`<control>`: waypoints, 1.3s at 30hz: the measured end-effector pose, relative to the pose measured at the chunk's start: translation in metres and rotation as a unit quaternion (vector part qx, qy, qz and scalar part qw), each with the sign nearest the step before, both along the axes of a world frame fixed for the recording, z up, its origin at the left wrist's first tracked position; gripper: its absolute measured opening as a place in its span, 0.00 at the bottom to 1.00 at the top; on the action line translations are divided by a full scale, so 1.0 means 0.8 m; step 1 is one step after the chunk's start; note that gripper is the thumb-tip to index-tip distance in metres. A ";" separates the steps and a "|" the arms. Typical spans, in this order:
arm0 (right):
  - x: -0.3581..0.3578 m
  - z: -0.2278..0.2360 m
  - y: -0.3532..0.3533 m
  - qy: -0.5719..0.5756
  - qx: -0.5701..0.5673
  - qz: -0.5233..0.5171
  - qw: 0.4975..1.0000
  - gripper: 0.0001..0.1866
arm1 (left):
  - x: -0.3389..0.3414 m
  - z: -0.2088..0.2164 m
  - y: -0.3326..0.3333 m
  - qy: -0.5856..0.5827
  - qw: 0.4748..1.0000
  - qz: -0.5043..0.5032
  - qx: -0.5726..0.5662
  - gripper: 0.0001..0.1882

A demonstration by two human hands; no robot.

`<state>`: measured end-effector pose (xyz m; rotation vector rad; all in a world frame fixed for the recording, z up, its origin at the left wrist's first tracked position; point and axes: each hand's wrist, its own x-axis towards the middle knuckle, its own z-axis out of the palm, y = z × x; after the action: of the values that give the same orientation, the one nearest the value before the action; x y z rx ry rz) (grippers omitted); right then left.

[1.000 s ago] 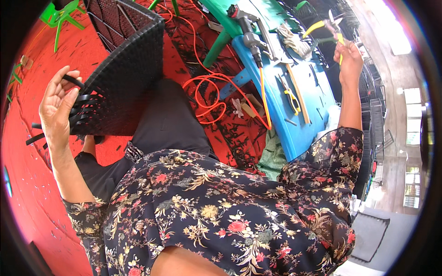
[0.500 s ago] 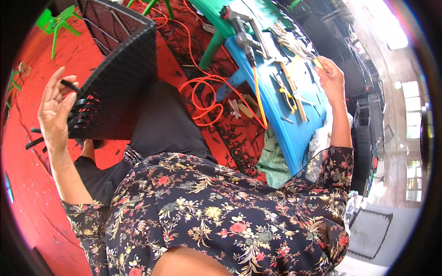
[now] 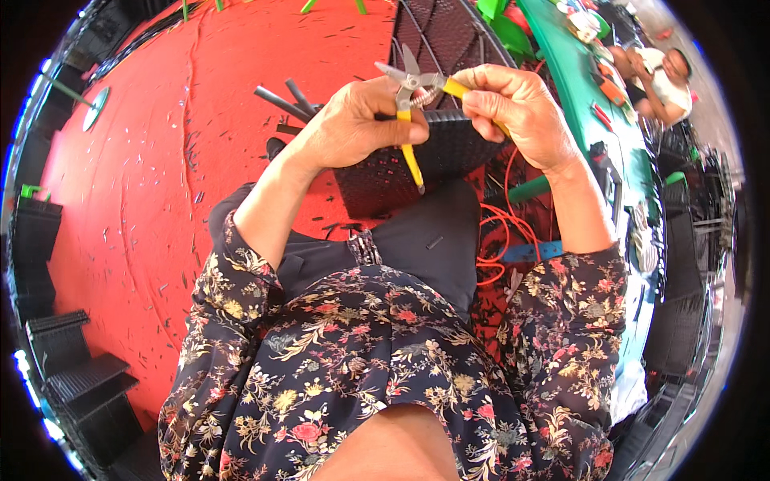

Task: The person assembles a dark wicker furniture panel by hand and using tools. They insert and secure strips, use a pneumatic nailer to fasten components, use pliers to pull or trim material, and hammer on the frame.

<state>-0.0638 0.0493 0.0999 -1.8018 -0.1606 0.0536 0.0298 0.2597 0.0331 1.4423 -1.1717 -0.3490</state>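
A pair of pruning shears (image 3: pixel 411 81) with yellow handles and a coiled spring is held up in front of me between both hands. Its blades are spread and point away. My left hand (image 3: pixel 353 128) is closed round one handle, and my right hand (image 3: pixel 513 112) grips the other between thumb and fingers. Beneath them a black woven panel (image 3: pixel 385 176) leans against my legs, partly covered by the hands. Loose black strips (image 3: pixel 281 103) stick out from its left side.
To the right stands a green and blue table (image 3: pixel 573 72) with tools and a red-handled tool (image 3: pixel 603 117). An orange hose (image 3: pixel 513 232) coils on the floor beside my leg. Black scraps litter the red floor covering (image 3: pixel 136 160). Another person (image 3: pixel 662 88) sits beyond the table.
My right hand has come from over the table to the front of me with the shears. The left hand has left the strips and taken a handle. My view has swung left.
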 end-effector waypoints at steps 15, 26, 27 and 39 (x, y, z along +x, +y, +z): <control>-0.012 -0.072 0.075 -0.309 -0.414 -0.351 0.781 0.61 | -0.015 0.016 -0.013 0.129 0.980 0.151 -0.025 0.12; 0.028 -0.079 0.099 -0.323 -0.397 -0.322 0.796 0.35 | -0.020 0.020 -0.016 0.094 0.981 0.166 0.047 0.15; 0.031 -0.079 0.095 -0.337 -0.367 -0.298 0.814 0.32 | -0.022 0.019 -0.018 0.004 0.983 0.177 0.042 0.13; 0.016 -0.055 0.036 -0.342 -0.116 -0.265 0.894 0.11 | -0.043 0.023 -0.018 -0.064 0.962 0.261 0.040 0.07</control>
<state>-0.0511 0.0778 0.0560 -1.9786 -0.1562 -0.9985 -0.0047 0.2454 0.0516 1.8000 -0.8383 0.0663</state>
